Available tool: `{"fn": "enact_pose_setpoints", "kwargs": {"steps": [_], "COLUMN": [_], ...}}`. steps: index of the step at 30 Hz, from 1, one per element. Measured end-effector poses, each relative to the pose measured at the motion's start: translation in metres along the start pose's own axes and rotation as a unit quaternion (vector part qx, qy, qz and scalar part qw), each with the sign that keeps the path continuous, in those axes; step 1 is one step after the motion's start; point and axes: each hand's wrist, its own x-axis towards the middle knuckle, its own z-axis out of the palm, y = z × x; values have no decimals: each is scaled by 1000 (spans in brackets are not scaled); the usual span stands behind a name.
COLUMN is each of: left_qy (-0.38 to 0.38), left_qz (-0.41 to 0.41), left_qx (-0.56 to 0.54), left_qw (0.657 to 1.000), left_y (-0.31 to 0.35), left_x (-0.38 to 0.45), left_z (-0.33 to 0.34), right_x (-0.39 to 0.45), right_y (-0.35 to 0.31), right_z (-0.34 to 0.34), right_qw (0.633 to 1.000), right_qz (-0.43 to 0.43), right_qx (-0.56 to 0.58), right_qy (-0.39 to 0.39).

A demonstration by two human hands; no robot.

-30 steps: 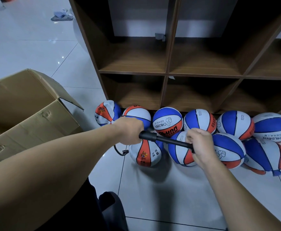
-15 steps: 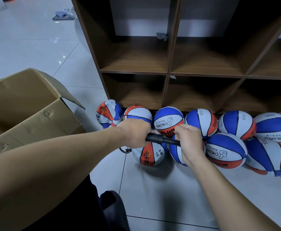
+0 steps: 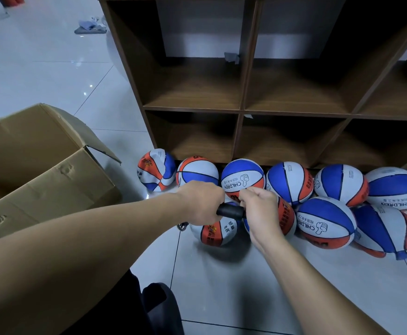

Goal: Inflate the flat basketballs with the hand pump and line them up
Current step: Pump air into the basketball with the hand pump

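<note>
Black pump (image 3: 230, 211) mostly under fists

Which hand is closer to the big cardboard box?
The left hand. It grips the pump nearer the cardboard box; the right hand is farther away, over the basketballs.

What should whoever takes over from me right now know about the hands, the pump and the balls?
Left hand: fist closed on the black hand pump body.
Right hand: closed on the pump's other end, hard against the left; the pump is pushed in.
The pump sits over the small red, white and blue basketball at front left; its hose connection is hidden.
Done: six similar balls lined along the brown wooden shelf base, three more in front.
Left: the far-right front ball and far-left rear ball look dented. Open cardboard box is left; contents unseen.
</note>
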Motion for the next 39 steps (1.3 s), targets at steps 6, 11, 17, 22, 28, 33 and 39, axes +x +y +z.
{"fn": "enact_pose_setpoints", "kwargs": {"steps": [6,11,17,22,28,33,39], "left_qy": [-12,-27,-23,7,15,7,2], "left_qz": [-2,-33,-47,-40,-38,-25,-9], "left_qx": [-7,-7,1,-11,-9,-13,-3], "left_qw": [1000,999,999,999,999,1000,1000], "left_y": [-5,-34,-36,-21,-14,-7,4], "left_x": [2,-1,-1,-1,-2,-2,-1], "left_z": [1,-2,-4,-2,0,-1,0], "right_x": [9,24,29,27,16,10,5], "right_y": [3,-5,-10,-17,-15,-9,0], "right_z": [-15,-56,-71,-49,-25,-12,-4], "right_qw": [999,997,997,999,999,999,999], "right_qz": [23,59,75,47,37,34,23], "right_qx": [-4,-8,8,8,20,25,24], "right_qy": [-47,-53,-33,-25,-21,-12,-11]}}
